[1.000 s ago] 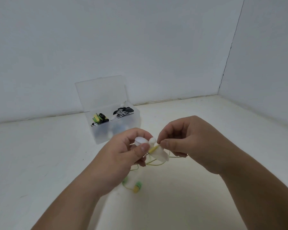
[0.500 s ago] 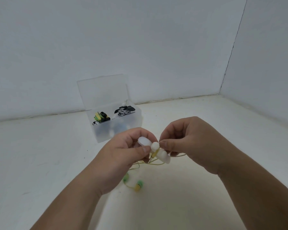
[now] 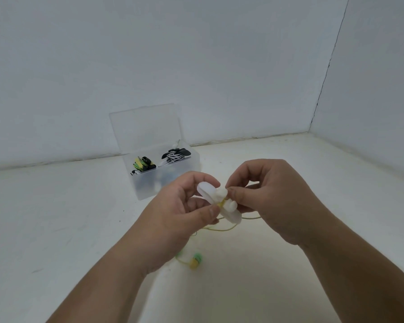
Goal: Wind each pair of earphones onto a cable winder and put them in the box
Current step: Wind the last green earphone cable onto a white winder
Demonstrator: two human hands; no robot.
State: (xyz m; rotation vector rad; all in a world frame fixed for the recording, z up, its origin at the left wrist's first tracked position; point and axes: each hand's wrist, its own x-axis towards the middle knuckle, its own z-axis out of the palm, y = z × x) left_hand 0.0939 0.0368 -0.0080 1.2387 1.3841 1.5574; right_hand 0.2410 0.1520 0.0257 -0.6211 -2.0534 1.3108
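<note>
My left hand [image 3: 180, 213] grips a white cable winder [image 3: 216, 201] between thumb and fingers, above the table. My right hand [image 3: 273, 197] pinches the winder's top flap from the right. A thin yellow earphone cable [image 3: 222, 228] is caught in the winder's middle and hangs in loops below both hands. Its green and yellow earbuds [image 3: 196, 261] dangle near the table under my left wrist. The clear plastic box [image 3: 147, 190] stands behind my hands with its lid up; it holds two wound earphone sets, one green and black [image 3: 141, 164], one black and white [image 3: 176, 156].
The white table runs back to a white wall and meets a second wall at the right corner. The box stands left of centre, close behind my left hand.
Both hands have tilted the winder slightly and shifted a little; the right fingers now pinch the top flap closer to the cable. The earbuds still hang in the same place.
</note>
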